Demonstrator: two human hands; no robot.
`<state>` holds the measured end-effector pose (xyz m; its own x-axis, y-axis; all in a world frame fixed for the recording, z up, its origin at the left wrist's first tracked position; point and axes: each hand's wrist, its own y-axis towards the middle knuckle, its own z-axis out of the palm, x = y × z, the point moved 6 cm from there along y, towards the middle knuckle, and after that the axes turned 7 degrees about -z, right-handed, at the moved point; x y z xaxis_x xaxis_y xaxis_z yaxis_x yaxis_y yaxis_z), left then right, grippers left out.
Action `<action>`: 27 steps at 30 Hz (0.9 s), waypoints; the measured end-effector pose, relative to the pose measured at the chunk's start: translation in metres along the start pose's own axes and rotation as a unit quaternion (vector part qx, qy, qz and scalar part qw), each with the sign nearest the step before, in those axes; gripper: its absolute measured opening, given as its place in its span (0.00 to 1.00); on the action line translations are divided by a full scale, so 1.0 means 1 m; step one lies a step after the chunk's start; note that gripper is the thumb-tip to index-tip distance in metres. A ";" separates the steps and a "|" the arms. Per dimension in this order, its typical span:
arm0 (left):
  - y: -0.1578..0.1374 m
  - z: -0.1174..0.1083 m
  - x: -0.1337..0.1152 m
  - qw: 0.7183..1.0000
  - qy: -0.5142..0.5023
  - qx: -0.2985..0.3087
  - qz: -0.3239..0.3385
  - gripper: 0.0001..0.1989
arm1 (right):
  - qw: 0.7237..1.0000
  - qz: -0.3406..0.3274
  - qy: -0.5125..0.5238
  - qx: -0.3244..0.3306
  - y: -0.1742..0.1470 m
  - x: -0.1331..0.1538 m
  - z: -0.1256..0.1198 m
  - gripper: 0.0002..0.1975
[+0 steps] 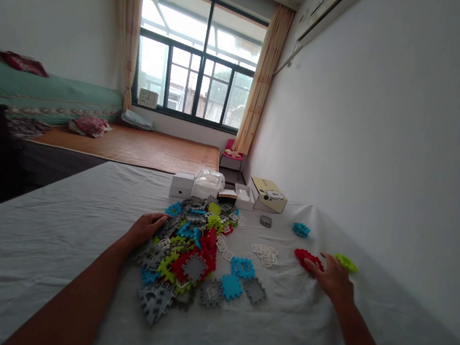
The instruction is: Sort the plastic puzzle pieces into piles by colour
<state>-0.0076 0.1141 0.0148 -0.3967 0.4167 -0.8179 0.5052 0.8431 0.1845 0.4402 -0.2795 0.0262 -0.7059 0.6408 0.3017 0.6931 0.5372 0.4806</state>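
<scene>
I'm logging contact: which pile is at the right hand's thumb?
The red pile, left of the right hand; the green pile lies right of it, the blue pile farther away.

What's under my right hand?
Your right hand has its fingertips at the red pieces, which partly show. Green pieces show just past the knuckles. Whatever lies directly beneath the palm is covered, so I can't tell.

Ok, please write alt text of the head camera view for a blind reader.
A person's right hand touches red toothed pieces on a pale sheet, while the left hand is at the left edge of a multicoloured pile. Boxes and a window are behind.
</scene>
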 end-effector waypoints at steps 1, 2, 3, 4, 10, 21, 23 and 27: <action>-0.001 0.000 -0.002 1.000 0.000 -0.001 -0.002 0.29 | 1.000 -0.028 -0.003 -0.005 0.001 0.017 -0.002 0.29; -0.002 -0.001 -0.003 1.000 -0.001 -0.003 -0.003 0.29 | 0.997 -0.070 0.006 -0.005 0.001 0.038 -0.003 0.28; -0.003 -0.001 -0.005 1.000 -0.003 -0.004 -0.004 0.29 | 0.992 -0.122 0.026 0.002 -0.001 0.064 -0.002 0.26; -0.004 -0.001 -0.006 1.000 -0.006 -0.006 -0.004 0.28 | 0.983 -0.175 0.059 0.022 -0.004 0.092 0.000 0.24; -0.006 -0.001 -0.007 1.000 -0.021 -0.009 -0.006 0.27 | 0.878 -0.333 0.286 0.190 -0.043 0.248 0.036 0.22; -0.004 0.001 -0.004 1.000 -0.025 -0.007 0.002 0.26 | 0.851 -0.300 0.368 0.223 -0.051 0.296 0.071 0.27; -0.004 0.001 -0.004 1.000 -0.024 -0.006 0.001 0.27 | 0.839 -0.269 0.409 0.238 -0.047 0.279 0.064 0.26; -0.003 0.001 -0.004 1.000 -0.021 0.000 0.001 0.28 | 0.859 -0.224 0.408 0.211 -0.027 0.218 0.049 0.26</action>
<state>-0.0071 0.1093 0.0174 -0.3630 0.4028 -0.8402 0.5054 0.8427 0.1856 0.2751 -0.1274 0.0388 -0.6630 -0.1881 0.7246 0.1946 0.8913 0.4095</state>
